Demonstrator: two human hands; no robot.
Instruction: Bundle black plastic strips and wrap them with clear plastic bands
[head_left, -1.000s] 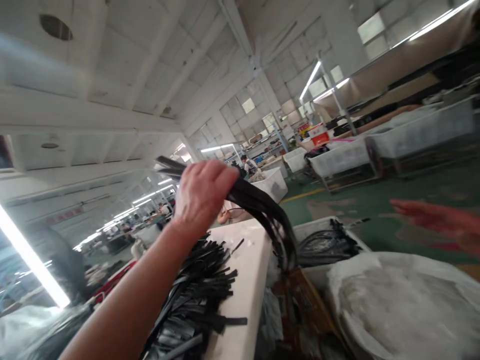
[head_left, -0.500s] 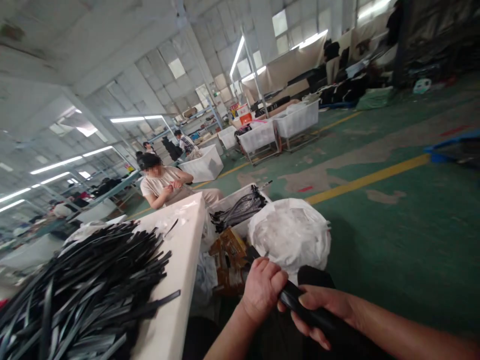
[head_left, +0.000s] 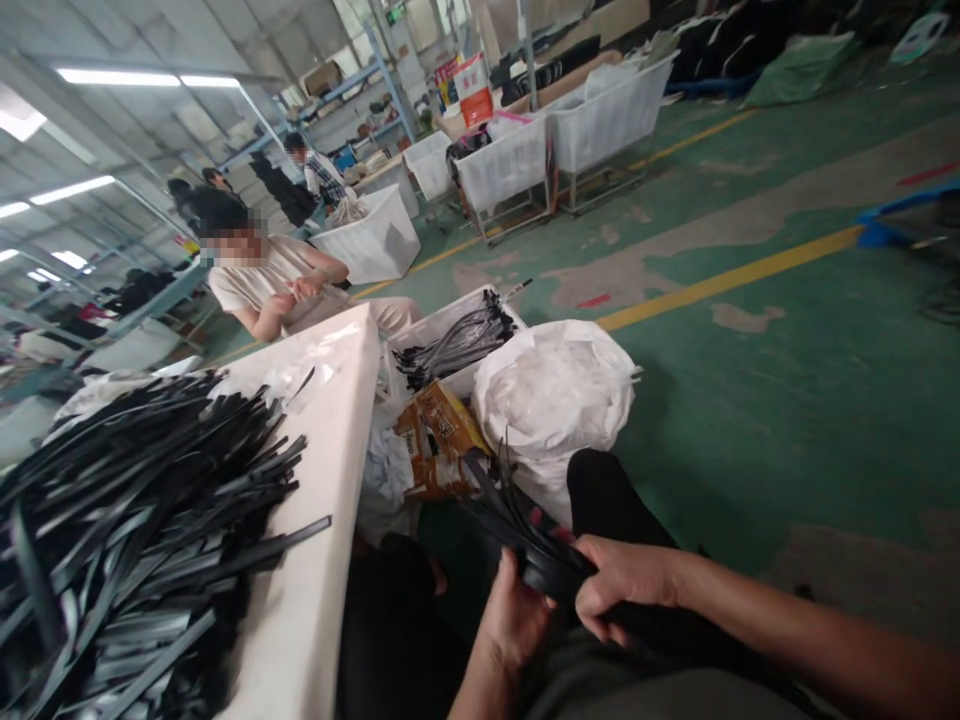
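Over my lap I hold a bundle of black strips (head_left: 536, 550), its loose ends fanning out toward the brown box. My left hand (head_left: 516, 615) cups it from below, with the thumb along its near side. Closer to my body, my right hand (head_left: 619, 585) is wrapped round the same bundle. Its rear end lies hidden behind my right hand and forearm. On the white table (head_left: 330, 590) to my left, a big heap of loose black strips (head_left: 157, 530) is spread, some poking past the heap toward the table's edge.
Beyond my knees stand a white sack (head_left: 555, 390), a torn brown box (head_left: 442, 435) and a white bin (head_left: 397, 345) holding more dark strips. A seated person (head_left: 274, 280) is at the table's far end. White tubs on wheeled frames (head_left: 506, 165) stand farther back.
My view has tipped downward. My left hand has turned from gripping over the bundle to cupping it from below, and the strips' far ends now fan apart. The right hand keeps its hold.
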